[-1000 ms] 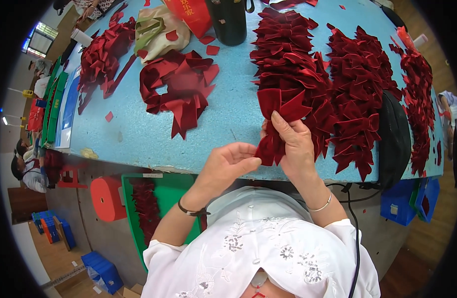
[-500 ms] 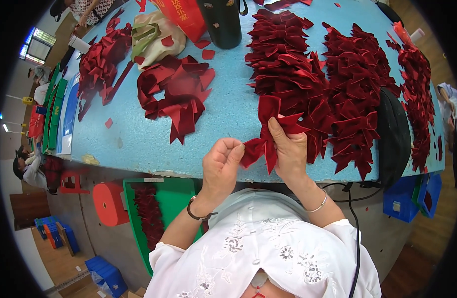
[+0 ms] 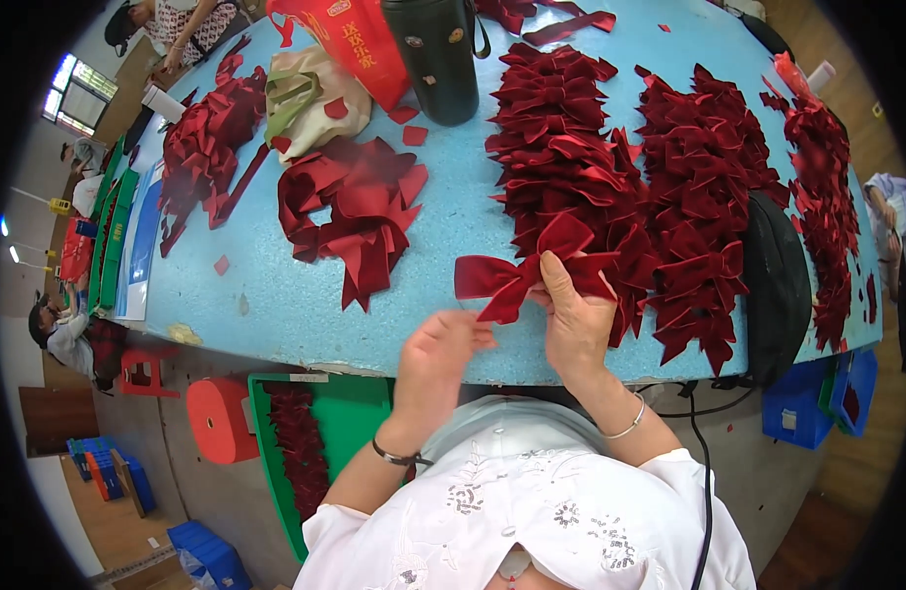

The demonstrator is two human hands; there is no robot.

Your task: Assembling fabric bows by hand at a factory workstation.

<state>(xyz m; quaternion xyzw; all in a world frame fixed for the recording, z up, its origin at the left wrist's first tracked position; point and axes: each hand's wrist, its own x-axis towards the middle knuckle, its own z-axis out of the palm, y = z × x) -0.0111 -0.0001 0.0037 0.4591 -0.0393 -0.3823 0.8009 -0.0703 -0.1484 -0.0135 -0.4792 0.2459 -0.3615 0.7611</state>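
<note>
A dark red velvet bow (image 3: 512,282) is pinched at its middle by my right hand (image 3: 578,320), thumb on top, above the front edge of the blue table (image 3: 246,305). My left hand (image 3: 440,359) is just below the bow's left loop, apart from it; motion blurs its fingers, so their state is unclear. Directly behind the held bow lies a long stack of similar bows (image 3: 556,128). A second stack of bows (image 3: 699,197) stands to its right. Loose red ribbon strips (image 3: 360,211) lie in a heap to the left.
A black bag (image 3: 778,285) sits at the table's right front. Behind the ribbons are a dark bottle (image 3: 435,64), a red bag (image 3: 350,44) and a cream cloth bag (image 3: 320,103). A green crate (image 3: 350,413) holding bows stands below the front edge. Other people are at the left.
My left hand has let go of the bow's tail and moved down and slightly away. The bow has turned in my right hand, its loops now spreading more sideways.
</note>
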